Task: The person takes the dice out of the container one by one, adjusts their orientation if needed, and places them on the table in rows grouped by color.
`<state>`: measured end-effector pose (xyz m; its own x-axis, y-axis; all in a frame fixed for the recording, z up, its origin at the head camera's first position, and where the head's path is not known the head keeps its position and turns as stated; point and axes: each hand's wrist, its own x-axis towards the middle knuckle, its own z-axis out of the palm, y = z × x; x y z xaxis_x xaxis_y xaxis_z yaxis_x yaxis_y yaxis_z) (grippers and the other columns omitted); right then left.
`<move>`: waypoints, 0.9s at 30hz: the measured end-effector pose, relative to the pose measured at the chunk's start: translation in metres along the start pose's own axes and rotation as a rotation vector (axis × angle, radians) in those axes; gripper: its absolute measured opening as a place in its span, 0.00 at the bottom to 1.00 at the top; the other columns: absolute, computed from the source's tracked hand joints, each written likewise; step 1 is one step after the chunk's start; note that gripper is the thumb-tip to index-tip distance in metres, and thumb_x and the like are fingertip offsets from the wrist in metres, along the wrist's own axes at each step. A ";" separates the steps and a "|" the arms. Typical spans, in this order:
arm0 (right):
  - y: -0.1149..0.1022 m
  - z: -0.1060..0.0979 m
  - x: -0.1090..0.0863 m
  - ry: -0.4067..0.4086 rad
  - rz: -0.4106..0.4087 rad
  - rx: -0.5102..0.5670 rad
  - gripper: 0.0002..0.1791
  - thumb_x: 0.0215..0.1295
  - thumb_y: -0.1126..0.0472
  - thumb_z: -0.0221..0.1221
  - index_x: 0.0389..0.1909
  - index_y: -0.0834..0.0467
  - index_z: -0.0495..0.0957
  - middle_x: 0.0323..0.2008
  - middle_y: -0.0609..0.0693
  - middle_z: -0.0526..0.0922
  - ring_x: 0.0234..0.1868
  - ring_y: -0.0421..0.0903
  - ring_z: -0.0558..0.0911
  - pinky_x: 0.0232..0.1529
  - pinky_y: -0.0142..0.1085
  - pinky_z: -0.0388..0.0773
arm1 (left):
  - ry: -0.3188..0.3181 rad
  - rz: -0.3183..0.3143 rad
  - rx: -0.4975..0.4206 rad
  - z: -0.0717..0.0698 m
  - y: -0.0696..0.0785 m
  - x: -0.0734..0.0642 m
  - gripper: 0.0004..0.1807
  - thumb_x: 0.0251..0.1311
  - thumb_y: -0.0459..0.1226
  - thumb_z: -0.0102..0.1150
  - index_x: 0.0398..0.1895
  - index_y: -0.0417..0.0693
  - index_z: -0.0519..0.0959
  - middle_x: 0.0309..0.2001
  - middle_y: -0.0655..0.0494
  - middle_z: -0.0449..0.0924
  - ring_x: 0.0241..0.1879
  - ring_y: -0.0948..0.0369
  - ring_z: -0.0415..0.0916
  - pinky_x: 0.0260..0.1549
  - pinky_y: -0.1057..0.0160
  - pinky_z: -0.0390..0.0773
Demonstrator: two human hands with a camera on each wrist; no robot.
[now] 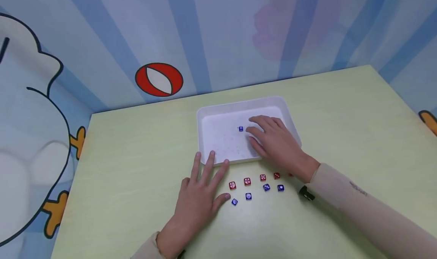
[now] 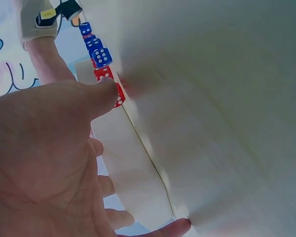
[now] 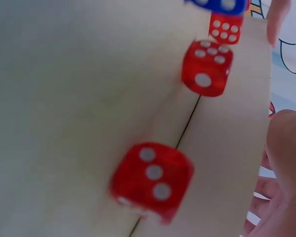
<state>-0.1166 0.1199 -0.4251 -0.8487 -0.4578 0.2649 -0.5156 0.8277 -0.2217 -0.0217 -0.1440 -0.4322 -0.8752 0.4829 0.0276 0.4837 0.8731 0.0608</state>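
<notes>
A white tray lies on the table, and a single blue die sits inside it. My right hand hovers over the tray's right part, its fingers loosely bent and a little apart from that die. It holds nothing that shows. My left hand is spread, with fingertips at the tray's near left edge and the thumb close to a blue die. Between the hands, red dice form a row, with blue dice in front of them. Another red die is mostly hidden beneath my right wrist.
The pale green table meets a blue striped wall behind the tray. A black strap piece hangs below the right wrist. In the right wrist view, a red die appears large and near.
</notes>
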 end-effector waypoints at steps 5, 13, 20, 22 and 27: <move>-0.002 0.005 0.014 -0.038 0.016 0.010 0.20 0.81 0.53 0.56 0.65 0.58 0.82 0.69 0.60 0.77 0.73 0.59 0.72 0.72 0.56 0.67 | 0.018 0.003 0.012 -0.001 0.000 0.000 0.44 0.71 0.62 0.60 0.85 0.63 0.58 0.85 0.46 0.50 0.82 0.36 0.47 0.44 0.44 0.84; -0.007 0.008 0.022 -0.106 0.119 0.015 0.22 0.80 0.53 0.58 0.68 0.57 0.81 0.71 0.60 0.75 0.74 0.60 0.71 0.71 0.58 0.68 | 0.008 0.004 0.000 -0.002 0.001 -0.001 0.45 0.71 0.61 0.60 0.86 0.63 0.57 0.86 0.46 0.49 0.83 0.36 0.45 0.45 0.43 0.84; -0.009 0.009 0.024 -0.102 0.124 -0.006 0.16 0.77 0.56 0.62 0.59 0.57 0.86 0.71 0.60 0.75 0.73 0.60 0.71 0.71 0.58 0.69 | 0.019 0.009 0.006 -0.003 0.000 -0.004 0.45 0.71 0.62 0.60 0.85 0.63 0.57 0.86 0.46 0.50 0.83 0.36 0.46 0.45 0.42 0.84; -0.010 0.009 0.024 -0.095 0.122 -0.004 0.13 0.75 0.57 0.64 0.54 0.57 0.88 0.70 0.59 0.76 0.73 0.60 0.71 0.71 0.58 0.69 | 0.023 0.009 0.004 -0.004 0.000 -0.004 0.44 0.71 0.62 0.60 0.85 0.63 0.57 0.86 0.46 0.50 0.83 0.36 0.46 0.45 0.43 0.84; -0.011 0.009 0.025 -0.086 0.111 0.018 0.06 0.73 0.60 0.67 0.45 0.57 0.88 0.68 0.59 0.78 0.72 0.59 0.72 0.70 0.57 0.70 | 0.021 0.001 -0.007 -0.005 0.000 -0.005 0.44 0.72 0.61 0.59 0.85 0.62 0.58 0.86 0.46 0.50 0.83 0.36 0.46 0.45 0.43 0.84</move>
<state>-0.1331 0.0968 -0.4248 -0.9072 -0.3905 0.1566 -0.4194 0.8692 -0.2618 -0.0170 -0.1470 -0.4277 -0.8747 0.4823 0.0482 0.4847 0.8721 0.0678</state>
